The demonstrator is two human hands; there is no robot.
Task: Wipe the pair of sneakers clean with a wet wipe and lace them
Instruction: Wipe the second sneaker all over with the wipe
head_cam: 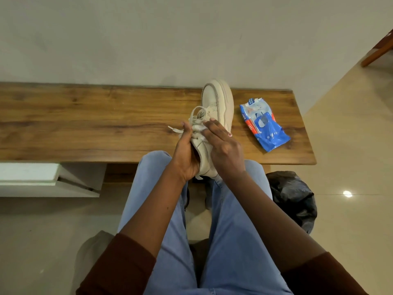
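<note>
A cream sneaker [214,103] lies lengthwise over the near edge of the wooden bench [85,120], toe pointing away from me, its loose laces [196,116] looped near the tongue. My left hand [187,154] grips the heel and left side of the shoe. My right hand [223,150] presses a white wet wipe [203,133] flat against the lace area and the side, fingers stretched out. Only a small bit of the wipe shows beneath the fingers. The second sneaker is not in view.
A blue pack of wet wipes [263,126] lies on the bench to the right of the shoe. A black plastic bag [293,196] sits on the floor by my right knee. A white shelf [49,179] juts out below the bench at left.
</note>
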